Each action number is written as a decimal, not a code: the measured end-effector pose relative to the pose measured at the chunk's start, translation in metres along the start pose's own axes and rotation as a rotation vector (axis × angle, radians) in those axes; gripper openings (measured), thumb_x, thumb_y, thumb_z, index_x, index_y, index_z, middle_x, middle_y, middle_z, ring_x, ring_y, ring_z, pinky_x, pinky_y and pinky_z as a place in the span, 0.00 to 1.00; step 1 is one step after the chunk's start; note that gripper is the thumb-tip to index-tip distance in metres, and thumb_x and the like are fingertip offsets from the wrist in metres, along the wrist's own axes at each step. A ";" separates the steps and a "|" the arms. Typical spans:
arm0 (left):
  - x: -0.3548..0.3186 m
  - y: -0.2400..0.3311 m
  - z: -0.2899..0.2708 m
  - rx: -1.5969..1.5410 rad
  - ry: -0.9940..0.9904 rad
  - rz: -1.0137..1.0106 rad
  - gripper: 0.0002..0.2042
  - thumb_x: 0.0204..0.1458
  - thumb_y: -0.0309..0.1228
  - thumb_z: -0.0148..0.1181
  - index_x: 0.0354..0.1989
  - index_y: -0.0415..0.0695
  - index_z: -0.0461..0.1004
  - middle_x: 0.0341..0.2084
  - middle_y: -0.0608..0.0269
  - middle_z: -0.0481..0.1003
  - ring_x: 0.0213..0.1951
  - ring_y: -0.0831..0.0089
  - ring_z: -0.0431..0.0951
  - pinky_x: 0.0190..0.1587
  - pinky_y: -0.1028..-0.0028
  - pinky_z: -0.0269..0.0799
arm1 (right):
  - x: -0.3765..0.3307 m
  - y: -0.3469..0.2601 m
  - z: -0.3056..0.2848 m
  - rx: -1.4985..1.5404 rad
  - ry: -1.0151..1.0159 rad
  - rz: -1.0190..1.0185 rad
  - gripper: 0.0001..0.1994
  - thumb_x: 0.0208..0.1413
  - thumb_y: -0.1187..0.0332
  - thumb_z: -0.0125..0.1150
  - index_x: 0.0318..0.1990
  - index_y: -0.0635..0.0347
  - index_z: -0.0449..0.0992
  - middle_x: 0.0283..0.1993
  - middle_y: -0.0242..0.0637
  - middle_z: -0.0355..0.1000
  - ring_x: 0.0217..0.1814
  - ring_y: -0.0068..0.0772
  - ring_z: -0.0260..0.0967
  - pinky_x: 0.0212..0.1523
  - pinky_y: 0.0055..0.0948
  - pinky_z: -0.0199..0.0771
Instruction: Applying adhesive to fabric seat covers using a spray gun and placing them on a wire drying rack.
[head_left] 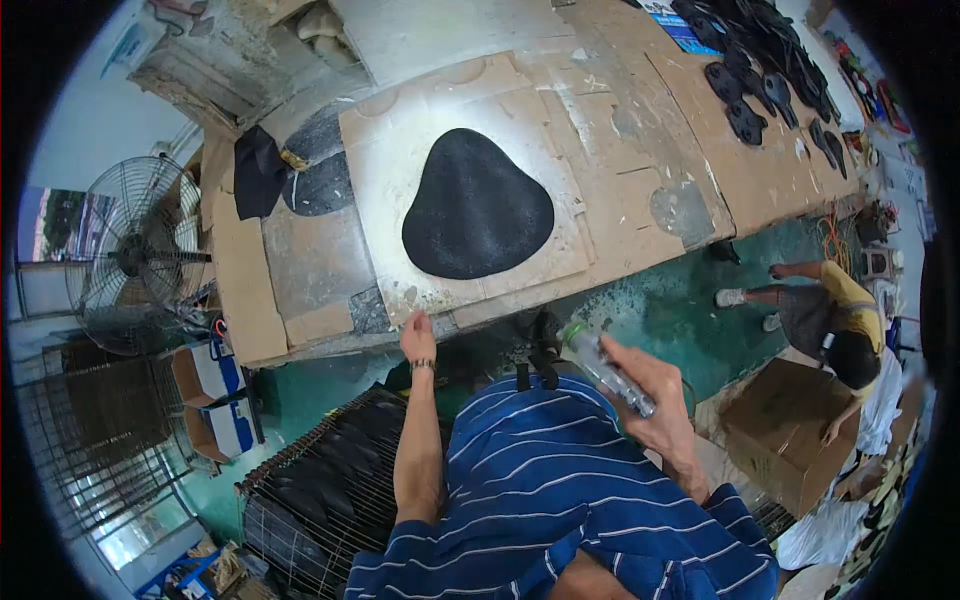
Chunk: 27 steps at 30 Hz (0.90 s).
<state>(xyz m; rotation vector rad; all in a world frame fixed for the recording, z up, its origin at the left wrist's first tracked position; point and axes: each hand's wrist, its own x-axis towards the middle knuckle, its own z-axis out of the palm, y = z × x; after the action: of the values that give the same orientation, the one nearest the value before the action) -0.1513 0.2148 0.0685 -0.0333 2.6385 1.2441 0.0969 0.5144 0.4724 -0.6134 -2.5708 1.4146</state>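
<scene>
A black, rounded-triangular padded piece (478,205) lies flat on a cardboard sheet (385,150) whose surface is whitened around it. At the sheet's near-left edge, my left hand (418,338) has its fingers pinched together on the cardboard. My right hand (655,395) is in front of my body, below the table's front edge. Its fingers wrap round a clear bottle (606,372) with a green end, held tilted. The bottle's lower part is partly covered by my fingers.
Black cut pieces (745,85) lie at the table's far right. A large fan (135,255) stands left. Below my left arm is a wire rack (330,465) with black pieces. At right, another person (835,320) bends over a cardboard box (790,425).
</scene>
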 end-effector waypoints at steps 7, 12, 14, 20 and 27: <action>0.077 0.096 0.019 0.429 0.035 0.058 0.24 0.54 0.38 0.69 0.60 0.48 0.76 0.46 0.53 0.76 0.51 0.53 0.77 0.55 0.55 0.74 | -0.019 0.007 -0.031 0.013 -0.022 0.023 0.33 0.37 0.86 0.64 0.60 0.70 0.75 0.43 0.56 0.78 0.42 0.57 0.78 0.44 0.36 0.76; 0.077 0.133 0.025 0.600 0.017 0.051 0.22 0.50 0.36 0.72 0.54 0.48 0.79 0.49 0.51 0.74 0.53 0.52 0.76 0.55 0.55 0.75 | -0.026 0.004 -0.030 0.004 0.148 0.017 0.35 0.37 0.87 0.62 0.61 0.69 0.75 0.38 0.53 0.76 0.36 0.51 0.76 0.41 0.32 0.75; 0.077 0.133 0.025 0.590 0.051 0.100 0.18 0.48 0.33 0.73 0.49 0.47 0.81 0.47 0.51 0.76 0.49 0.51 0.78 0.54 0.56 0.76 | -0.025 0.005 -0.029 0.025 0.190 0.030 0.35 0.37 0.88 0.62 0.62 0.69 0.75 0.37 0.52 0.76 0.35 0.49 0.76 0.41 0.31 0.75; 0.085 0.117 0.050 -0.165 0.144 -0.286 0.13 0.51 0.22 0.67 0.46 0.39 0.77 0.37 0.50 0.79 0.40 0.55 0.83 0.48 0.58 0.81 | -0.024 0.018 -0.032 0.071 0.159 -0.017 0.32 0.46 0.80 0.72 0.63 0.62 0.75 0.35 0.46 0.75 0.32 0.42 0.73 0.38 0.31 0.71; 0.108 0.108 0.054 -1.220 -0.111 -0.649 0.08 0.52 0.20 0.60 0.41 0.37 0.75 0.36 0.54 0.77 0.42 0.55 0.80 0.51 0.51 0.80 | -0.019 0.020 -0.037 0.030 0.255 -0.037 0.31 0.45 0.81 0.72 0.62 0.63 0.76 0.38 0.47 0.78 0.36 0.40 0.77 0.41 0.31 0.74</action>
<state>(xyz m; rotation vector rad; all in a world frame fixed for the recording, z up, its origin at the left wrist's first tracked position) -0.2587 0.3334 0.0946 -0.8669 1.2077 2.1714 0.1318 0.5444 0.4776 -0.6892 -2.3468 1.2694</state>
